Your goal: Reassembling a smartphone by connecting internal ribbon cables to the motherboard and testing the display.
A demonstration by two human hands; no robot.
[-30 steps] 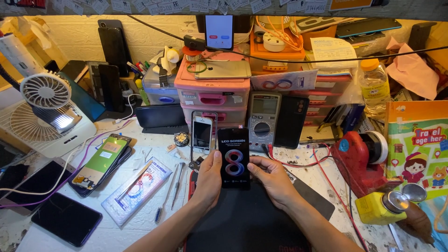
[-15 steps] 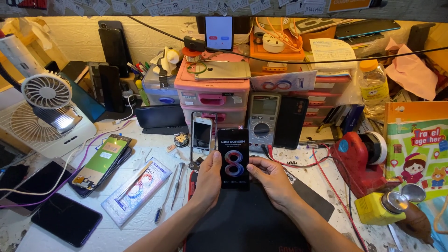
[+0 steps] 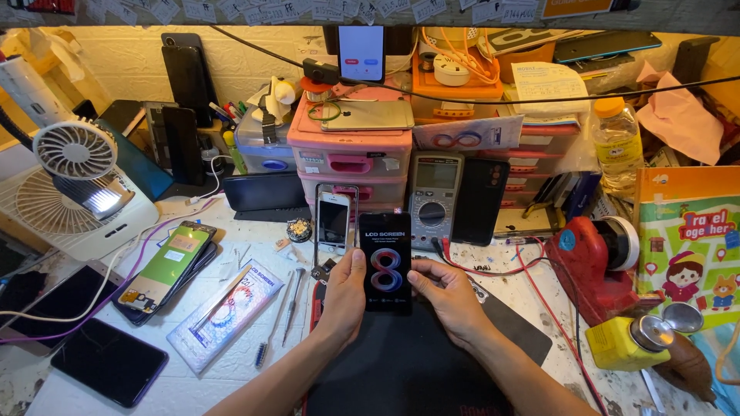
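Hands meet on a black box (image 3: 385,262) held upright over the dark mat (image 3: 408,370), near the bench's middle. Left hand (image 3: 344,289) clasps its left edge; right hand (image 3: 449,289) cups the lower right corner. Better to grip by the edges, clear of the white phone (image 3: 334,222) just beyond.

One head-worn camera looks steeply down and forward over a cluttered bench (image 3: 231,362) from just above the person's forearms. It faces the back wall, with the drawers (image 3: 351,158) at upper middle. The left hand (image 3: 344,293) and right hand (image 3: 451,296) lie near, low in the middle; the fan (image 3: 75,150) sits far left, the tape dispenser (image 3: 593,262) right.
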